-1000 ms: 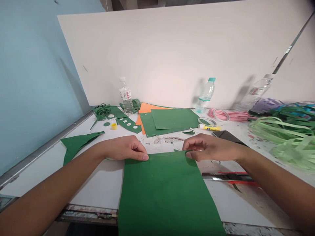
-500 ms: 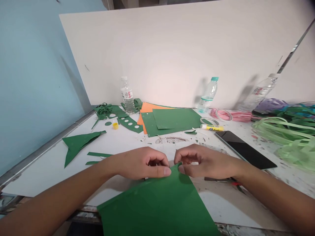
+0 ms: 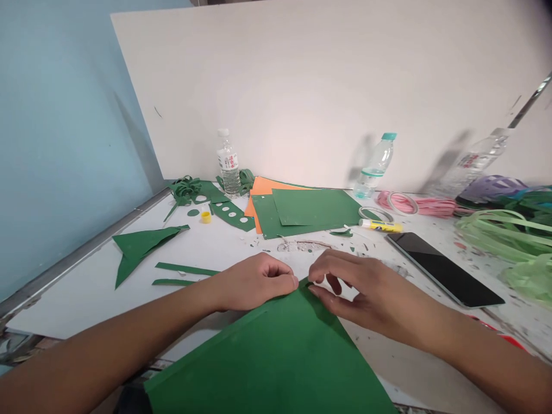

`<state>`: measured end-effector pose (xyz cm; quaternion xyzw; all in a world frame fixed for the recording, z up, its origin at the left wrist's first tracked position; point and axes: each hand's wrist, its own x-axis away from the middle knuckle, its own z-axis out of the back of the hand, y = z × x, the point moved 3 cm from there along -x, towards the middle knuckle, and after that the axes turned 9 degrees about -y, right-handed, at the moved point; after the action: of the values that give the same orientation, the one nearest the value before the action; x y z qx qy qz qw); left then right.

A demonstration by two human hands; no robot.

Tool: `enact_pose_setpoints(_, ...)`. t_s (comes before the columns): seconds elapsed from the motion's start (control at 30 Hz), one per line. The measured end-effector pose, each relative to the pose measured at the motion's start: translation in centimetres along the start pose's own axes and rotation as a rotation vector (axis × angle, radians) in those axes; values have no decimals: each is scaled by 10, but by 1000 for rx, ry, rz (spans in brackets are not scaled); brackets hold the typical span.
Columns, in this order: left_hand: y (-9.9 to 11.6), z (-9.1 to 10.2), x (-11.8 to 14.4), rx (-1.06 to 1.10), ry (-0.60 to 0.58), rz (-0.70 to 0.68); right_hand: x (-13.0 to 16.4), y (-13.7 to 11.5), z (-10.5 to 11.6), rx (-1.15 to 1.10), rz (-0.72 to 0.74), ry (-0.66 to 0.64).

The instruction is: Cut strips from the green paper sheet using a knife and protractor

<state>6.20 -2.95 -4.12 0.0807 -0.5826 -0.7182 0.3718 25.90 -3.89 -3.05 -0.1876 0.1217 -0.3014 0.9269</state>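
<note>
Your left hand (image 3: 254, 280) was curled nearly shut, thumb and fingertips pinching the far corner of the big green paper sheet (image 3: 276, 356). Your right hand (image 3: 362, 290) sat just beside it, fingers loosely bent and partly spread, thumb and index tip nipping the same corner from the other side. The two hands nearly touched at that point. The sheet lay at the near edge of the worktop (image 3: 215, 247), turned so one corner pointed away from you, and its near part hung past the edge toward you. A black phone (image 3: 444, 268) lay flat to the right of your right hand, apart from it. Two thin green strips (image 3: 185, 269) lay left of your left hand, with a green triangular offcut (image 3: 140, 244) farther left. Behind the hands sat a stack of green and orange sheets (image 3: 302, 211), a glue stick (image 3: 380, 226) and a tape roll (image 3: 375, 213). Two water bottles (image 3: 228, 164) stood at the back wall.
</note>
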Motion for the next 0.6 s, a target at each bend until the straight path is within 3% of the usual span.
enact_pose_setpoints(0.3,-3,-4,0,71,-33,33,0,-10,-8,194,103,12)
enact_pose_setpoints(0.6,-2,-4,-1,68,-23,40,0,-11,-9,214,109,-5)
